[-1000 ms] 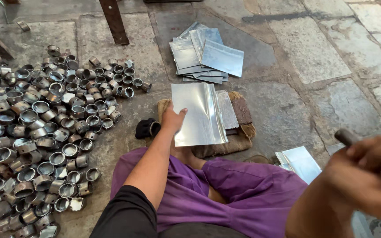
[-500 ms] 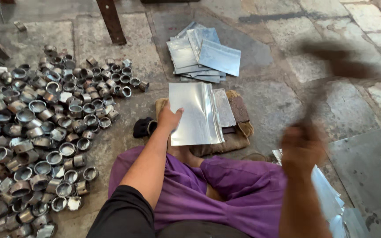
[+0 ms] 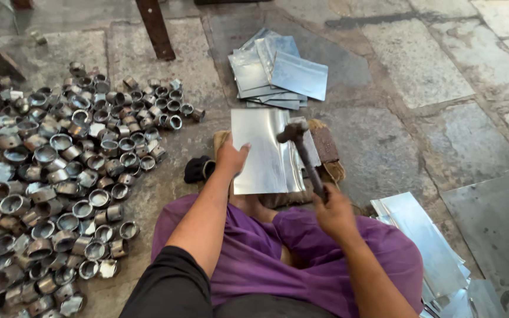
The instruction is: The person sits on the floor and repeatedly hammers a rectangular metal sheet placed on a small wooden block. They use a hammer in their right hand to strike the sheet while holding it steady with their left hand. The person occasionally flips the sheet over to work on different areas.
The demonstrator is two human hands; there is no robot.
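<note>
Pinning the sheet flat, left hand presses on its left edge at about 9 o'clock from sheet centre, palm down, fingers spread on the metal, not clenched round anything. Right hand sits at roughly 5 o'clock from the sheet, fist clenched round the hammer handle; handle runs from the fist up toward 11 o'clock, head over the sheet's right upper part, touching or just above, cannot tell which. Left hand is the one on the sheet; right reaches it only through the hammer. Sheet is a shiny grey rectangle, long axis 12 to 6, slight vertical crease or curve near its right side, lying on a worn brown block that sticks out at 3 o'clock. Only one view, head camera. Around: stack of like sheets at 12 o'clock, well apart; big heap of small metal rings at 9 o'clock; more sheets at 4 o'clock beside the purple-clad knee; dark post at 11 o'clock; stone floor.
</note>
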